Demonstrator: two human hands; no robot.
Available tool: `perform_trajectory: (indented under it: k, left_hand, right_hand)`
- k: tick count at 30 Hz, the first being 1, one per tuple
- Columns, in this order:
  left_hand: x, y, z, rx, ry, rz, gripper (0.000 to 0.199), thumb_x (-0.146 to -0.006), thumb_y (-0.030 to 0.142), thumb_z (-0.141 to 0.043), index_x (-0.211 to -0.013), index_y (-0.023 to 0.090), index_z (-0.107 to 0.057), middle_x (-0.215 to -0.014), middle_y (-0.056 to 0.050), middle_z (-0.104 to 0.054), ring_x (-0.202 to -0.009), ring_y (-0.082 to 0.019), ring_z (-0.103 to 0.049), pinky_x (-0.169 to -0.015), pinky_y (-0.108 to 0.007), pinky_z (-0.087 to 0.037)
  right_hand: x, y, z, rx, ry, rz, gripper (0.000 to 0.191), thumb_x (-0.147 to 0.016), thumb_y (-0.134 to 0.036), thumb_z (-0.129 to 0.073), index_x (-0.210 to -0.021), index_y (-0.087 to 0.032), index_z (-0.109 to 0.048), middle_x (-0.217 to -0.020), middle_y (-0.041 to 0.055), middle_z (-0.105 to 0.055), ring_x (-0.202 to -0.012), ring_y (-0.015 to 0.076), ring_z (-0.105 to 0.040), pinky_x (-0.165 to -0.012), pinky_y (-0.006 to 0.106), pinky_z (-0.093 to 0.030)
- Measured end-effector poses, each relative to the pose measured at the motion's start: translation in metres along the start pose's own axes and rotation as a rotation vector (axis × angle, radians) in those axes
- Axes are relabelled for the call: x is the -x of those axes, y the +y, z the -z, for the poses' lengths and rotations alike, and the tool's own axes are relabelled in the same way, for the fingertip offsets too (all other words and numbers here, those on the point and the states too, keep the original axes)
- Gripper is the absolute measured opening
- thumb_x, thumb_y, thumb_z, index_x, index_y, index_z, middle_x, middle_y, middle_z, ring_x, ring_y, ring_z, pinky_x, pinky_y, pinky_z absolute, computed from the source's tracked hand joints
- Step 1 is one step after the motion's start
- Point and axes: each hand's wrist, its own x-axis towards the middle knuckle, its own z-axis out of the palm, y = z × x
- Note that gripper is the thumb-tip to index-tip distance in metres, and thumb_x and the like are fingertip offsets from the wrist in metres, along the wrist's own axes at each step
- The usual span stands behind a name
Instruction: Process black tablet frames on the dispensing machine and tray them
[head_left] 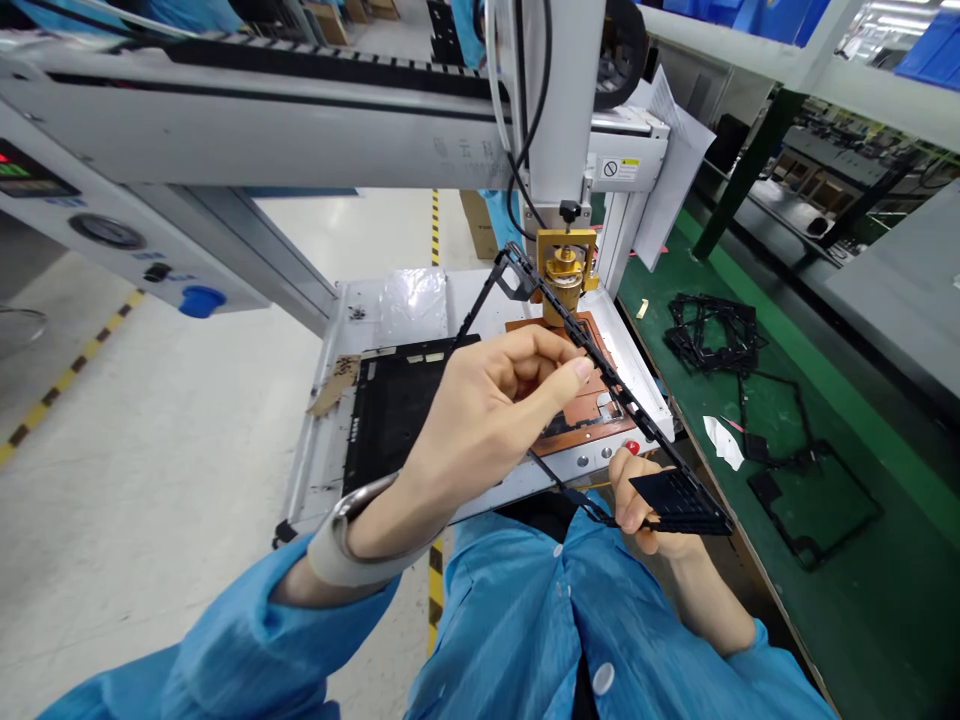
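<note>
A thin black plastic frame [636, 402] is held up on a slant in front of me, above the machine's bed. My right hand [643, 500] grips its lower corner, where a black flat section covers part of the fingers. At the long upper bar, the thumb and forefinger of my left hand [495, 405] pinch the frame's edge; any small piece between those fingertips is too small to make out. Behind the frame lies a copper-coloured fixture plate [581, 435] under a brass-coloured machine head [564, 270]. Left of it, partly behind my left arm, is a black flat panel [390, 405].
Several black frames [712, 335] lie in a tangled pile on the green bench [847, 620] at right, with looser frames [814, 505] nearer me. A clear plastic bag [412, 298] lies on the white bed. The machine's beam [300, 140] crosses overhead. Buttons [606, 453] line its front edge.
</note>
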Motion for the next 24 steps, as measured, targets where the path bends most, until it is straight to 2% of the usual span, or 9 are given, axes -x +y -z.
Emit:
perform_trajectory:
  k: [5, 10, 13, 17, 22, 24]
  left_hand:
    - [-0.002, -0.001, 0.005, 0.075, -0.054, 0.065, 0.026, -0.088, 0.034, -0.082, -0.074, 0.018, -0.066, -0.054, 0.007, -0.049, -0.048, -0.007, -0.043, -0.048, -0.019, -0.038]
    - [-0.001, -0.001, 0.008, 0.072, -0.071, 0.068, 0.027, -0.087, 0.034, -0.082, -0.073, 0.018, -0.066, -0.054, 0.006, -0.050, -0.047, -0.007, -0.044, -0.047, -0.018, -0.039]
    - [0.000, 0.000, 0.007, 0.045, -0.077, 0.061, 0.022, -0.088, 0.032, -0.078, -0.074, 0.018, -0.068, -0.052, 0.006, -0.051, -0.046, -0.007, -0.041, -0.046, -0.018, -0.036]
    - [0.000, 0.004, 0.005, 0.003, -0.103, 0.068, 0.020, -0.084, 0.033, -0.079, -0.075, 0.018, -0.069, -0.053, 0.006, -0.053, -0.047, -0.007, -0.042, -0.045, -0.018, -0.033]
    - [0.004, 0.009, 0.001, -0.100, -0.066, 0.071, 0.020, -0.085, 0.032, -0.078, -0.075, 0.019, -0.068, -0.059, 0.003, -0.059, -0.051, -0.010, -0.050, -0.046, -0.020, -0.037]
    - [0.009, 0.009, 0.000, -0.169, -0.099, 0.043, 0.020, -0.086, 0.033, -0.077, -0.075, 0.019, -0.068, -0.060, 0.003, -0.060, -0.052, -0.010, -0.051, -0.047, -0.019, -0.038]
  right_hand:
    - [-0.017, -0.023, -0.004, 0.007, -0.060, -0.006, 0.015, -0.090, -0.044, -0.095, -0.091, -0.031, -0.089, -0.070, 0.0011, -0.067, -0.072, 0.0177, -0.057, -0.072, 0.036, -0.045]
    - [-0.018, -0.024, -0.001, -0.025, -0.098, -0.016, 0.013, -0.092, -0.045, -0.093, -0.098, -0.033, -0.091, -0.071, 0.0021, -0.069, -0.074, 0.0188, -0.058, -0.070, 0.036, -0.045]
    - [-0.013, -0.022, 0.000, -0.034, -0.093, -0.027, 0.015, -0.095, -0.048, -0.090, -0.097, -0.033, -0.092, -0.071, 0.0025, -0.070, -0.072, 0.0188, -0.057, -0.072, 0.037, -0.045]
    - [-0.012, -0.024, -0.001, -0.064, -0.091, -0.043, 0.016, -0.090, -0.048, -0.095, -0.091, -0.033, -0.091, -0.069, 0.0011, -0.070, -0.068, 0.0168, -0.055, -0.071, 0.036, -0.044]
    - [-0.009, -0.026, 0.002, -0.073, 0.039, -0.094, 0.040, -0.087, -0.063, -0.093, -0.071, -0.029, -0.080, -0.060, 0.0002, -0.061, -0.065, 0.0178, -0.053, -0.068, 0.036, -0.043]
    - [-0.005, -0.024, 0.005, -0.067, 0.062, -0.089, 0.048, -0.086, -0.068, -0.092, -0.066, -0.028, -0.075, -0.059, -0.0001, -0.058, -0.062, 0.0171, -0.048, -0.066, 0.035, -0.042]
